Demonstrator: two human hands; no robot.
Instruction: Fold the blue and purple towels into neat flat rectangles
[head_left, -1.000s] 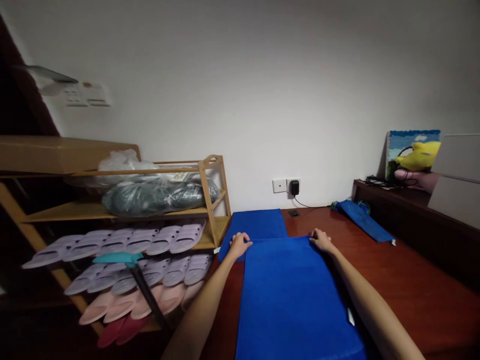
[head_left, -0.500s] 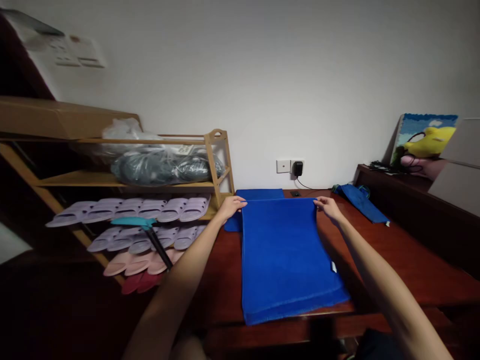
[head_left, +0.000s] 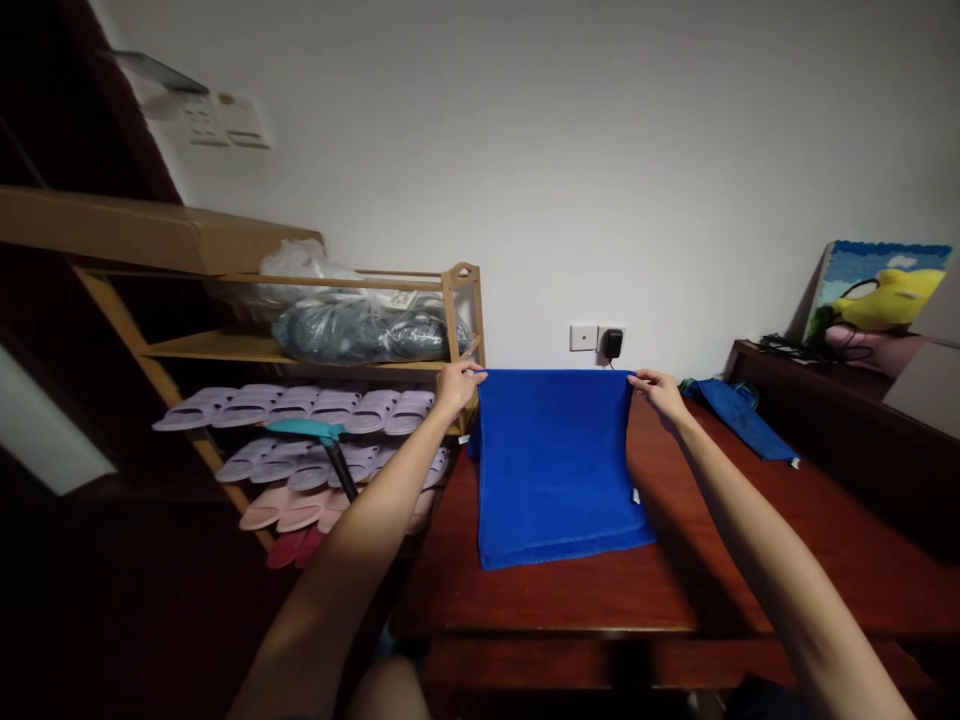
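Over the reddish counter [head_left: 540,600], a blue cloth [head_left: 555,460] is hanging from its raised far edge while its near end is lying on the wood, two layers showing unevenly; lopsided pulling would be risking a wider offset. The left hand [head_left: 454,388] is pinching the far left corner, the right hand [head_left: 661,395] the far right; with so little fabric gripped, either corner could be slipping loose. One white tag [head_left: 636,495] is jutting out rightward.
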